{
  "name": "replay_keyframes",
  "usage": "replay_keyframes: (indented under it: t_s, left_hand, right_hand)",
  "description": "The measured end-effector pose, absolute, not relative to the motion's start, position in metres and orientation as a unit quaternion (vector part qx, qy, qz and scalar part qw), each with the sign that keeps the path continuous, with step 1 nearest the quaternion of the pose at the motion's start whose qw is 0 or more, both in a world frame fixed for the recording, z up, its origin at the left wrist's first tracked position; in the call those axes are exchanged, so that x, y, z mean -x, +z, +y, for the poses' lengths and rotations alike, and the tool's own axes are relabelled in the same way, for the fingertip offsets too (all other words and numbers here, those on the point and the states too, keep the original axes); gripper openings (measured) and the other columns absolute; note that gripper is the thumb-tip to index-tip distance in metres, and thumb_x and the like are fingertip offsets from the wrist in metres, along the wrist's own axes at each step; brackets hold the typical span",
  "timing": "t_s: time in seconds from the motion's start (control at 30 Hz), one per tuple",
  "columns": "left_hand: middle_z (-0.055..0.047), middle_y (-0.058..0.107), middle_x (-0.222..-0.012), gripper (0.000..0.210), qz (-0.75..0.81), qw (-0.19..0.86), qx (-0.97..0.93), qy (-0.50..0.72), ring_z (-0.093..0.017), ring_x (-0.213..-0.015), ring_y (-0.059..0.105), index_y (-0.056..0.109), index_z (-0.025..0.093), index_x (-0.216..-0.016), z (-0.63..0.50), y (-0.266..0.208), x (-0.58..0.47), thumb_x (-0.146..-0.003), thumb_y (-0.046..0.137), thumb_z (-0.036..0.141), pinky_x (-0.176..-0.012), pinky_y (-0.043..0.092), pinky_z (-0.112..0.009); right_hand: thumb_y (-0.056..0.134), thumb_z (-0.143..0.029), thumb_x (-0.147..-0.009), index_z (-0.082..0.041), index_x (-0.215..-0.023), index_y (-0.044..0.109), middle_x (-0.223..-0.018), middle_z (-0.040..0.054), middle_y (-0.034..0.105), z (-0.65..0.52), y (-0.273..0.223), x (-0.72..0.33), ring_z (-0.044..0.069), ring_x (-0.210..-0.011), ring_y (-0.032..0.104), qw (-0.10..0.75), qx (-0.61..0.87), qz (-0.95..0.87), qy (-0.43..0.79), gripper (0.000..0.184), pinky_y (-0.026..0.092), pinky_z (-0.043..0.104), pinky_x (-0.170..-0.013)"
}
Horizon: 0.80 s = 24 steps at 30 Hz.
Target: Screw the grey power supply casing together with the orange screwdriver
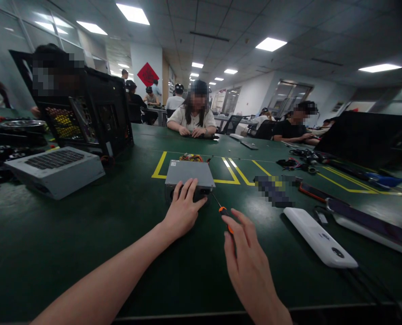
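A grey computer power supply unit (192,173) lies on the green table in front of me, with bundled coloured cables (191,157) behind it. My left hand (182,210) grips its near side, fingers over the top edge and thumb by the socket. In my right hand (248,248) is a screwdriver (224,212) with an orange and black handle, held loosely. Its thin shaft points up and left toward the unit's right corner. I cannot tell whether the tip touches the metal.
Another power supply unit (57,169) sits at left, beside an open black computer case (109,108). A white power bank (319,237), phones (370,221) and dark cables (304,158) lie at right. Across the table a person (192,115) works with both hands. Yellow tape (158,167) marks the tabletop.
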<state>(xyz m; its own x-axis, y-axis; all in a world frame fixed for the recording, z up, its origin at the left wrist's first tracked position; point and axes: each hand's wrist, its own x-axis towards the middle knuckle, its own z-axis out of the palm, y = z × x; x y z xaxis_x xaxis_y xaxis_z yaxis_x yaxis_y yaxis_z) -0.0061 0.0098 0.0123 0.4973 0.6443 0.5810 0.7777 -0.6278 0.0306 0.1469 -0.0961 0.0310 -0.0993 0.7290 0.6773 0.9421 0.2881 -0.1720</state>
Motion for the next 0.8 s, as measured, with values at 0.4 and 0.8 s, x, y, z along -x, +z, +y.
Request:
replay_keyframes:
  t_s: [0.4,0.8]
  left_hand:
    - [-0.008,0.023,-0.141,0.041,-0.418,0.139,0.855,-0.273,-0.03,-0.13,0.018,0.058,0.029,-0.11,0.0108,0.0113,0.0057,-0.072,0.056,0.013,-0.105,0.014,-0.052]
    - [-0.008,0.022,-0.141,0.041,-0.42,0.141,0.854,-0.273,-0.031,-0.13,0.017,0.058,0.029,-0.11,0.0101,0.0122,0.0056,-0.071,0.057,0.014,-0.105,0.015,-0.052]
  right_hand:
    - [0.031,-0.025,-0.09,-0.014,-0.106,0.052,-0.111,0.0152,0.053,-0.0937,0.0301,-0.1459,0.02,-0.094,0.059,0.349,0.558,-0.728,-0.191,0.03,0.053,0.029,-0.068]
    - [0.03,-0.022,-0.09,-0.016,-0.11,0.052,-0.116,0.0131,0.054,-0.0958,0.0313,-0.149,0.02,-0.098,0.059,0.321,0.559,-0.746,-0.17,0.03,0.052,0.032,-0.074]
